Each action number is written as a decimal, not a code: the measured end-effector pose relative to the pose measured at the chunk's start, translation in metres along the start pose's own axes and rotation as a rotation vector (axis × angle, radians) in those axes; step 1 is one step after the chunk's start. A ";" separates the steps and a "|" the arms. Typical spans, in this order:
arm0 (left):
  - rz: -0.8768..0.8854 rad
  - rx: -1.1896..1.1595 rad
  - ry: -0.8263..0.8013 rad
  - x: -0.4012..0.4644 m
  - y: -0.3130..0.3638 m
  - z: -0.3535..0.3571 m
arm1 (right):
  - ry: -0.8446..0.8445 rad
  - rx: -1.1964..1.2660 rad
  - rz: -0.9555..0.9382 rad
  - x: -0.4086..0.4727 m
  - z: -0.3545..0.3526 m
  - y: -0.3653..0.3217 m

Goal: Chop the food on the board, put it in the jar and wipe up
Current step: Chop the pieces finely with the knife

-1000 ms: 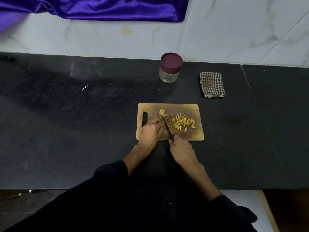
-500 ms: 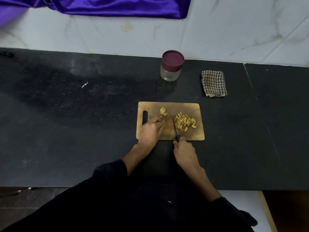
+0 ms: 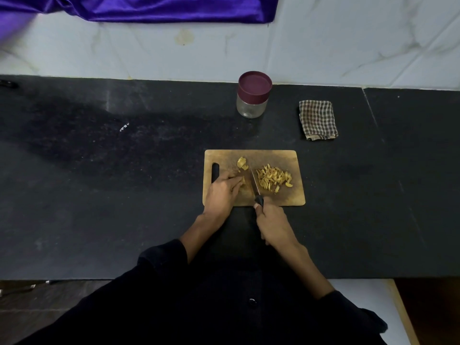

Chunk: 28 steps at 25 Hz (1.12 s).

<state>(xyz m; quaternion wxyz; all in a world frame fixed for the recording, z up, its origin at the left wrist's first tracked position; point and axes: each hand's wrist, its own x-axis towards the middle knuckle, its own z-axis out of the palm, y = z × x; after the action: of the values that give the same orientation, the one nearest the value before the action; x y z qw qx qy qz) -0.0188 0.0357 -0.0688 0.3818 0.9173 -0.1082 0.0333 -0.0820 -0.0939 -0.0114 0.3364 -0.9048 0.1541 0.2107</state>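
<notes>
1. Since half a second ago: knife (image 3: pixel 255 183) shifted a little left, away from the chopped pile (image 3: pixel 273 180) and closer to the left hand's fingertips; both hands otherwise much as before.
2. Black countertop (image 3: pixel 99 195) below a pale marbled wall, purple cloth (image 3: pixel 139 8) draped along the top.
3. Wooden cutting board (image 3: pixel 278 158) near the front edge, handle slot at its left end.
4. Left hand (image 3: pixel 222 189) on the board, fingers curled, pinning a small uncut piece (image 3: pixel 243 180) just beside the blade.
5. Right hand (image 3: pixel 272 222) wrapped around the black knife handle, blade pointing away over the board.
6. Jar (image 3: pixel 252 95) behind the board, maroon lid on, apparently empty.
7. Folded checked cloth (image 3: pixel 318 120) right of the jar.
8. Another small uncut bit (image 3: pixel 242 163) beyond the fingers.
</notes>
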 end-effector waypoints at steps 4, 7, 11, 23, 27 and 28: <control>0.011 0.023 -0.017 0.001 -0.002 0.003 | -0.024 -0.026 -0.049 0.002 0.002 -0.009; 0.025 0.043 -0.033 0.001 -0.002 0.002 | -0.024 -0.080 -0.061 0.007 0.001 -0.011; 0.033 0.059 -0.034 0.002 -0.001 0.000 | -0.013 -0.118 -0.059 0.007 0.004 -0.013; 0.039 0.117 -0.066 0.003 -0.005 0.005 | -0.024 -0.219 0.035 0.006 0.020 -0.023; 0.035 0.120 -0.053 0.002 -0.005 0.007 | -0.066 -0.194 0.071 0.006 0.017 -0.022; 0.040 0.125 -0.056 0.002 -0.005 0.007 | -0.077 -0.194 0.071 0.002 0.017 -0.020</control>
<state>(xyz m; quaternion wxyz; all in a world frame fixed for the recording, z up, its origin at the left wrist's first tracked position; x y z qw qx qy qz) -0.0161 0.0340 -0.0772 0.3199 0.9376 -0.1346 0.0220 -0.0761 -0.0681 -0.0134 0.2454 -0.9183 0.1518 0.2709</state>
